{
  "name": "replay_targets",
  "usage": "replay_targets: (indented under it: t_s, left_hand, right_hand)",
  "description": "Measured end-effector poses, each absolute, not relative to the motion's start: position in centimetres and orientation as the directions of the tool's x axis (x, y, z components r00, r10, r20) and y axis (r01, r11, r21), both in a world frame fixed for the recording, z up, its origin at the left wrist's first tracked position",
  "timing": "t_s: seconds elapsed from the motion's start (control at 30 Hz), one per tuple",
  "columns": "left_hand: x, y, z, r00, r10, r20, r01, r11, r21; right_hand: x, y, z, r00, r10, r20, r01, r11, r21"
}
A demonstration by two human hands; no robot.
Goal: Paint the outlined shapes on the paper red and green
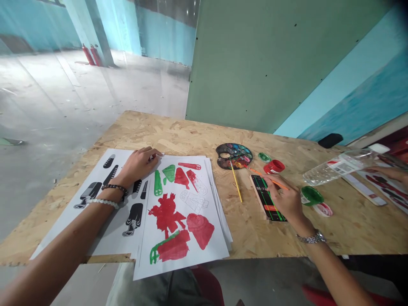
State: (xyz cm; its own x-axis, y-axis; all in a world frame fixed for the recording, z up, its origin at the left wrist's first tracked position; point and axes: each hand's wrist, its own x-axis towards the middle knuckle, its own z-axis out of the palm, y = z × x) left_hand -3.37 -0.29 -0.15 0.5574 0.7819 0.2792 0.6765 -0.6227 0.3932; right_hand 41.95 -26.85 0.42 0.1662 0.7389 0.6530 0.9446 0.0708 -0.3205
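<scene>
My right hand (283,197) grips an orange paintbrush (256,171) above a phone (263,199) with a timer on its screen. The brush tip meets the right edge of a dark paint palette (222,163). A yellow paintbrush (236,182) leans on the palette. My left hand (143,163) lies at the top of the papers, fingers extended and slightly bent. Beside it, the upper sheet (142,268) bears red and green painted shapes and an unpainted outline drawing. A printed sheet (68,229) with black figures lies partly under my left forearm.
Right of the palette are a green lid (264,157), a red paint jar (274,167), a green paint jar (312,196) and a red-smeared lid (324,209). A clear plastic bottle (342,165) lies farther right. Another person's hand (389,173) rests near a painted sheet at the right edge.
</scene>
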Motion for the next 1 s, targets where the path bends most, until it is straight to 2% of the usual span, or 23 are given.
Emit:
replay_targets:
  t_s: [0.4,0.67,1.0]
  left_hand:
    - [-3.5,-0.2,-0.2,0.556,0.785,0.274,0.683,-0.619,0.388]
    - [-3.4,-0.2,-0.4,0.556,0.781,0.283,0.68,-0.624,0.386]
    - [-3.4,-0.3,-0.2,0.555,0.788,0.265,0.688,-0.615,0.386]
  right_hand:
    - [41.9,-26.9,1.0,0.056,0.761,0.647,0.967,0.121,-0.226]
    - [42.2,-27.0,1.4,-0.04,0.763,0.645,0.986,0.134,-0.098]
    - [41.9,-27.1,1.7,-0.037,0.78,0.625,0.985,0.133,-0.107]
